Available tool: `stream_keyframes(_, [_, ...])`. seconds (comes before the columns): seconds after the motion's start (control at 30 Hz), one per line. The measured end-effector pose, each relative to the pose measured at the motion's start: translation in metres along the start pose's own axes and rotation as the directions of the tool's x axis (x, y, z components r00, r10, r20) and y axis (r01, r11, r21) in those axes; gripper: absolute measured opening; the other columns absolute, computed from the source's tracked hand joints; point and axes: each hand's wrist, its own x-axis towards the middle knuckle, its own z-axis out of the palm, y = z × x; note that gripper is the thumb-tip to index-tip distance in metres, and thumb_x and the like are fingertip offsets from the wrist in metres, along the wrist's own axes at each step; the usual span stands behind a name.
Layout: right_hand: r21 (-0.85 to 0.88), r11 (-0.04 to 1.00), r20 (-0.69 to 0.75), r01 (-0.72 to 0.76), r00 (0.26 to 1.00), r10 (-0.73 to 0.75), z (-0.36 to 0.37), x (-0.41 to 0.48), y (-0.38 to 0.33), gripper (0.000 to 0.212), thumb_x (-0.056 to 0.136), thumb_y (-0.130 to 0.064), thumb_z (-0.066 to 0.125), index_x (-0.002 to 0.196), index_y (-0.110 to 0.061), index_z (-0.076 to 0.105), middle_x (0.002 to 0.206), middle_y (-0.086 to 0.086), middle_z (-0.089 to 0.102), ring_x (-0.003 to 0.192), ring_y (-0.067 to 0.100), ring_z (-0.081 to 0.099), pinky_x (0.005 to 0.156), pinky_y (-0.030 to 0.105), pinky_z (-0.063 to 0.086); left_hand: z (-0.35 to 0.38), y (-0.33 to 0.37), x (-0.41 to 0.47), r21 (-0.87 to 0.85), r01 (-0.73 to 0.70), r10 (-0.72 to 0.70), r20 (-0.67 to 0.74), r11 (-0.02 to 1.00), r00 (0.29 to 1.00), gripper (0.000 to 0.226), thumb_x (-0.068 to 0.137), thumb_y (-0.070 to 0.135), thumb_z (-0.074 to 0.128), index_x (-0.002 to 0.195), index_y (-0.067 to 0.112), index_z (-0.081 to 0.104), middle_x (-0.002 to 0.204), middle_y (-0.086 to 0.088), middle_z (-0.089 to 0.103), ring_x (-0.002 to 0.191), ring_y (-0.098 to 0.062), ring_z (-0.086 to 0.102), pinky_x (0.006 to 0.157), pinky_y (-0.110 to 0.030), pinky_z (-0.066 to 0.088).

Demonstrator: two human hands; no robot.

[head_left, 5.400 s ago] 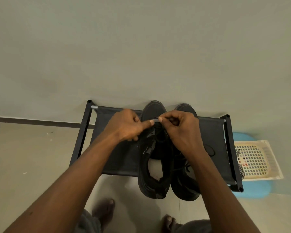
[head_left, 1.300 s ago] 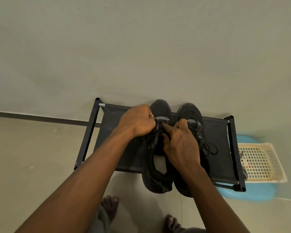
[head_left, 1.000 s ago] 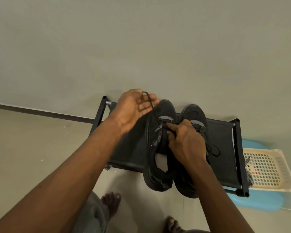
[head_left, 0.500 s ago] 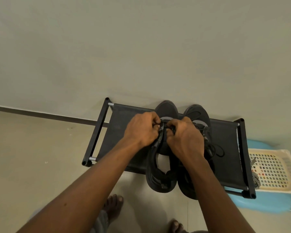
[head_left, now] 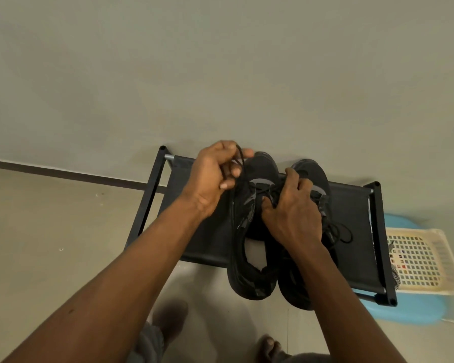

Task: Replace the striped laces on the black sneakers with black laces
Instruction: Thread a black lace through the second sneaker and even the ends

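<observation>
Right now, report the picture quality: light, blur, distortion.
Head view: dim, flat light, no glare; the black lace in the left hand shows against the fingers but is lost against the black sneakers; the bare foot at the bottom edge is blurred; wide-angle perspective splays the side bars of the shoe rack.

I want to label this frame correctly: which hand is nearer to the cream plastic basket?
The right hand. It grips the sneakers, left of the cream basket; the left hand holds a black lace farther left.
</observation>
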Motion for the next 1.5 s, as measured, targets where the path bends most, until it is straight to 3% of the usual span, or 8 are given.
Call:
stream_keyframes(0.2, [-0.008,1.0,0.007,-0.002,1.0,0.002,-0.001,-0.001,-0.002,0.071,0.095,-0.041,0.065,0.151,-0.018,0.027,0.145,0.014,0.035,0.101,0.041,0.065,0.07,0.037,0.043,-0.01,0.006,0.003,0.133,-0.039,0.042,-0.018,0.99,0.999,0.017,0.103,0.017,0.052,0.087,0.02,0.055,0.062,0.004,0.05,0.043,-0.006,0.035,0.04,-0.02,0.026])
stream_keyframes(0.4, [-0.011,1.0,0.015,-0.028,0.999,0.028,-0.001,0.001,-0.001,0.085,0.093,-0.043,0.066,0.155,-0.01,0.019,0.145,0.016,0.043,0.115,0.039,0.061,0.076,0.04,0.044,-0.015,-0.024,-0.002,0.961,-0.081,-0.022,0.09,0.264,0.996,0.007,0.094,0.029,0.072,0.097,0.032,0.066,0.092,0.014,0.069,0.089,-0.011,0.067,0.085,-0.034,0.056])
stream_keyframes(0.6, [-0.022,0.999,0.068,-0.048,0.996,0.05,-0.003,0.001,-0.001,0.103,0.095,-0.049,0.061,0.161,-0.002,-0.003,0.155,0.021,0.041,0.131,0.036,0.053,0.1,0.043,0.047,-0.006,-0.028,-0.002,0.955,-0.053,-0.02,0.061,0.293,0.998,0.009,0.09,0.024,0.061,0.084,0.023,0.067,0.079,0.008,0.07,0.077,-0.014,0.067,0.075,-0.036,0.056])
stream_keyframes(0.83, [-0.057,0.998,0.086,-0.04,0.995,0.045,-0.005,0.001,-0.002,0.099,0.098,-0.05,0.058,0.161,-0.001,0.0,0.153,0.02,0.044,0.131,0.035,0.054,0.098,0.043,0.048,0.001,-0.006,0.0,0.195,0.149,-0.181,0.159,0.969,0.97,0.017,0.095,0.013,0.046,0.081,0.018,0.054,0.056,0.007,0.039,0.041,-0.006,0.027,0.041,-0.023,0.014])
stream_keyframes(1.13, [-0.079,0.996,0.082,-0.037,0.996,0.043,-0.004,0.002,-0.001,0.094,0.098,-0.051,0.057,0.161,-0.003,0.006,0.153,0.019,0.043,0.13,0.037,0.054,0.097,0.045,0.049,-0.001,0.015,-0.002,-0.286,0.146,-0.044,0.334,0.947,0.942,0.002,0.076,0.021,0.051,0.075,0.02,0.051,0.053,0.009,0.036,0.038,-0.004,0.026,0.037,-0.02,0.016])
stream_keyframes(1.27, [-0.071,0.997,0.069,-0.028,0.997,0.032,-0.003,0.001,0.0,0.08,0.097,-0.05,0.058,0.157,-0.008,0.025,0.147,0.017,0.048,0.125,0.038,0.057,0.095,0.047,0.05,0.003,0.015,-0.008,0.149,-0.071,0.061,0.069,0.986,0.996,0.007,0.075,0.025,0.052,0.074,0.018,0.052,0.058,0.005,0.046,0.042,-0.007,0.034,0.04,-0.021,0.027])
stream_keyframes(1.37, [-0.05,0.999,0.068,-0.017,0.997,0.021,-0.002,0.001,0.001,0.071,0.096,-0.05,0.059,0.15,-0.012,0.034,0.141,0.015,0.053,0.12,0.038,0.06,0.093,0.046,0.051,-0.005,0.002,-0.009,0.805,-0.158,0.144,0.092,0.572,0.985,0.014,0.082,0.034,0.065,0.096,0.035,0.061,0.077,0.012,0.066,0.066,-0.007,0.06,0.064,-0.033,0.049])
stream_keyframes(1.5, [-0.039,0.999,0.078,-0.01,0.997,0.013,-0.002,0.003,0.001,0.067,0.095,-0.05,0.059,0.147,-0.014,0.037,0.139,0.013,0.053,0.12,0.037,0.059,0.092,0.045,0.05,-0.008,-0.017,-0.006,0.972,-0.114,0.016,0.113,0.204,0.993,0.027,0.088,0.034,0.068,0.112,0.042,0.06,0.095,0.018,0.069,0.094,-0.012,0.067,0.087,-0.035,0.053])
